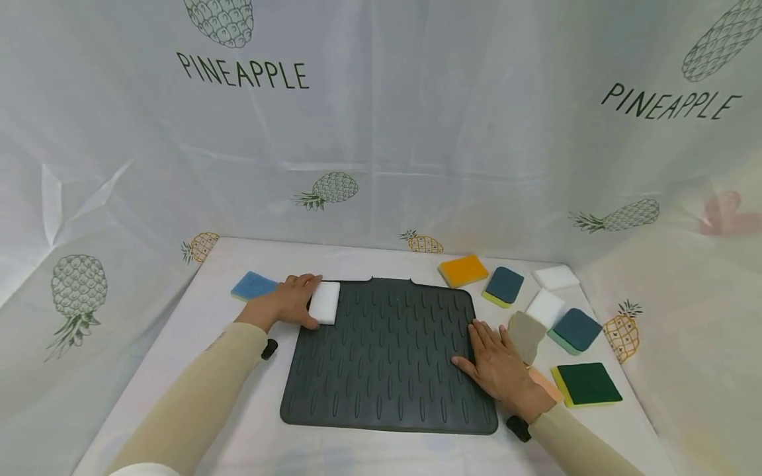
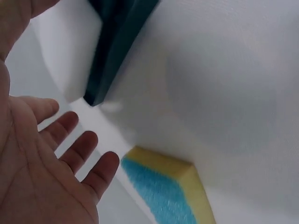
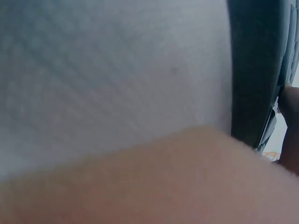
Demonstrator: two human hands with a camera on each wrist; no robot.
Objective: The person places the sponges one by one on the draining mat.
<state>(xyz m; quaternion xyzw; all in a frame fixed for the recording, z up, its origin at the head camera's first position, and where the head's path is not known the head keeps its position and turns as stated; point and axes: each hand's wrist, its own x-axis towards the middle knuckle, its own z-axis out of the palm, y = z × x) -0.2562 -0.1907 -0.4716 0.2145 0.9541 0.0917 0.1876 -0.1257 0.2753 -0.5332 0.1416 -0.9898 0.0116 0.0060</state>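
Observation:
A dark grey ridged mat (image 1: 387,357) lies flat on the white table. On its far left corner sits a white sponge block (image 1: 325,303). Beside that block is my left hand (image 1: 290,302), thumb near its close end and fingers by its far end. In the left wrist view the left hand's fingers (image 2: 84,149) are spread and relaxed, with a gap to the mat's dark edge (image 2: 110,56). My right hand (image 1: 495,362) rests on the mat's right edge, fingers straight. The right wrist view shows mostly blurred skin and the mat edge (image 3: 254,70).
A blue-and-yellow sponge (image 1: 253,285) lies left of the left hand. Right of the mat lie an orange sponge (image 1: 463,270), dark blue sponges (image 1: 505,285), white blocks (image 1: 555,277), a beige piece (image 1: 526,336), a peach piece (image 1: 546,383) and a green-and-yellow sponge (image 1: 589,383).

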